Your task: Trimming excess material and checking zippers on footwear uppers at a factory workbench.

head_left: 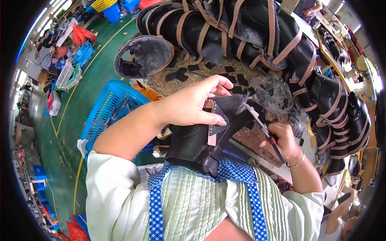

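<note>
My left hand [197,102] is closed on a black leather boot upper [189,140], thumb pressed over its edge. The upper has a dark grey fuzzy lining [229,104] and a pinkish tan strip with zigzag stitching [211,134]. It rests against my lap, over a blue checked apron [241,158]. Closed round the red and black handles, my right hand [283,140] holds scissors [263,127]. Their pale blades point up and left, and the tips meet the lining's fuzzy edge. Whether the blades are apart is too small to tell.
Rows of black boot uppers [189,32] with tan strips lie across the worktop [161,80] ahead and to the right. Dark scraps [177,75] and crumpled clear plastic [273,92] lie nearer. A blue basket [96,116] stands left, above the green floor [68,160]. People are at far right.
</note>
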Motion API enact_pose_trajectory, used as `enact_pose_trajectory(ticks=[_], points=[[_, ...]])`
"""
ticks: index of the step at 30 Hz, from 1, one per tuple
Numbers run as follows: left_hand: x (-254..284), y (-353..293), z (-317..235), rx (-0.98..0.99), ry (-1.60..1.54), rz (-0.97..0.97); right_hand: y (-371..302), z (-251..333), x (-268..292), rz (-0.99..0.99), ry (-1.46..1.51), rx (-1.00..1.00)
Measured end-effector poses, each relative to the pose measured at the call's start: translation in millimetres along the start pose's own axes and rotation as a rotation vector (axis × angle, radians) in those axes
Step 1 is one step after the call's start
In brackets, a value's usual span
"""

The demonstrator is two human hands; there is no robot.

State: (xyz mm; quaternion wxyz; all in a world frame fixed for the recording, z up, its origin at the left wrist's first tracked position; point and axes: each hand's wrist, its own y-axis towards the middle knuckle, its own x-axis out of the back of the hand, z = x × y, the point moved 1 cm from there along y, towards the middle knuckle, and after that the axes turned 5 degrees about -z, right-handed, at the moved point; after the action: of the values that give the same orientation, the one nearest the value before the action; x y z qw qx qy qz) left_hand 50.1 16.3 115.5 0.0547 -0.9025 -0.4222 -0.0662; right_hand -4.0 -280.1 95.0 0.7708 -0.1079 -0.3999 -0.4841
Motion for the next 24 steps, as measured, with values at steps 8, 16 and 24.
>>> enact_pose_trajectory(ticks=[8, 16, 24], points=[[18.5, 0.7, 21.3, 0.026, -0.428, 0.178, -60.1, -46.9, 14.2, -0.130, -0.322, -0.568], [-4.6, 4.1, 3.8, 0.063, -0.201, -0.043, -21.6, -14.4, 10.4, -0.413, -0.045, -0.225], [-4.8, 1.2, -2.8, 0.077, -0.172, -0.085, 41.0, 30.0, -40.7, -0.373, 0.345, 0.054]])
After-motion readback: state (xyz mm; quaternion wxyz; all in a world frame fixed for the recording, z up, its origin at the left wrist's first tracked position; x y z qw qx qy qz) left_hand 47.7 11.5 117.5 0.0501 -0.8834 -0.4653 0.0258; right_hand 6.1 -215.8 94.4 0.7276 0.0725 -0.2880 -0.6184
